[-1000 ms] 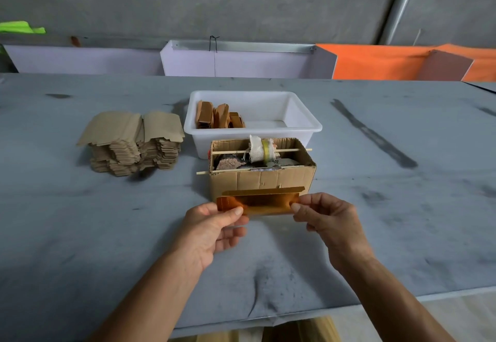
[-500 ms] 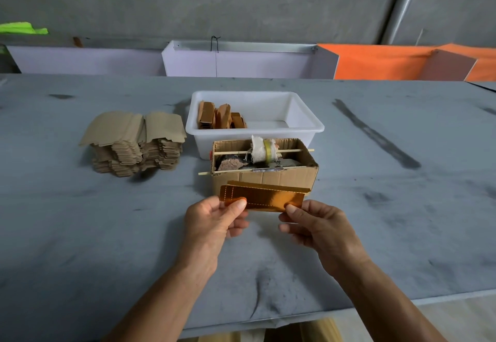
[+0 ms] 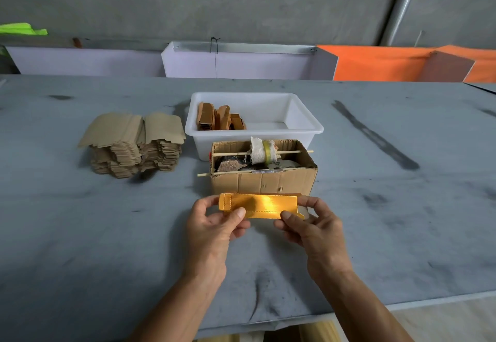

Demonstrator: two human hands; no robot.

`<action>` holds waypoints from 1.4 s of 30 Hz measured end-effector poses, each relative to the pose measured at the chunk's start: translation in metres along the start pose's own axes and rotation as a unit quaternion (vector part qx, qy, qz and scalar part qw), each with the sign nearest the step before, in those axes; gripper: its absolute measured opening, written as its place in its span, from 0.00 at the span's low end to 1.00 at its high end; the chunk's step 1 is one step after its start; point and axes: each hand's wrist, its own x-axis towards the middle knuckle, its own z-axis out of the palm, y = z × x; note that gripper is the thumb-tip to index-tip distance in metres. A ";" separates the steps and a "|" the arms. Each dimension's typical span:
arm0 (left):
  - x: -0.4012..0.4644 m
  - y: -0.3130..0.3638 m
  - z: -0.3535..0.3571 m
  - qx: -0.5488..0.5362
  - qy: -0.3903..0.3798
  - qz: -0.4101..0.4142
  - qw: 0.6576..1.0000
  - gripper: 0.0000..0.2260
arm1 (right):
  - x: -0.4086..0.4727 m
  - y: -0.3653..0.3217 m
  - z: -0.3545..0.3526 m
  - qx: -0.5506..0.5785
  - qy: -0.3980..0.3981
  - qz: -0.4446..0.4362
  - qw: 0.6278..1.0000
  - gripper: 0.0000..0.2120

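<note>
A grey table [image 3: 107,234] is seen, on which a white tub [image 3: 303,126] and, just before it, an open cardboard box [image 3: 263,182] are set, with a stack of cardboard blanks [image 3: 134,148] off to the left. A flat gold card piece [image 3: 259,204] is held level above the table, just in front of the box. Its left end is pinched by the left hand [image 3: 214,223], thumb on top; its right end is pinched by the right hand [image 3: 314,226].

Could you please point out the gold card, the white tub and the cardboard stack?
gold card [image 3: 264,204], head view, shiny front face
white tub [image 3: 255,106], head view, far inner wall
cardboard stack [image 3: 115,129], head view, top sheet
</note>
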 end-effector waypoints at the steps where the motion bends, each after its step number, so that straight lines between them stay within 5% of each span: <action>1: -0.001 -0.001 0.000 -0.013 -0.002 -0.012 1.000 0.15 | 0.000 0.001 -0.001 0.001 0.007 -0.003 1.000 0.16; 11: -0.007 -0.009 0.004 0.044 -0.018 0.022 0.999 0.14 | -0.009 0.007 -0.005 -0.054 0.003 0.034 0.998 0.35; 14: -0.011 -0.008 0.007 0.049 -0.022 0.055 0.997 0.15 | -0.011 0.009 0.001 0.012 -0.003 0.039 0.999 0.40; 24: -0.010 -0.005 0.007 -0.001 -0.040 0.032 0.999 0.13 | -0.014 0.010 0.009 0.119 -0.007 0.056 0.991 0.26; 30: -0.008 0.000 0.004 -0.026 -0.063 0.013 0.998 0.05 | -0.010 0.005 0.005 0.147 -0.013 0.086 0.985 0.03; 38: -0.007 0.001 0.001 -0.033 -0.083 0.029 0.996 0.03 | -0.006 0.003 0.001 0.173 -0.008 0.106 0.979 0.01; 42: -0.004 0.001 -0.005 -0.013 -0.105 0.055 0.993 0.05 | -0.003 -0.006 -0.004 0.227 -0.021 0.104 0.968 0.11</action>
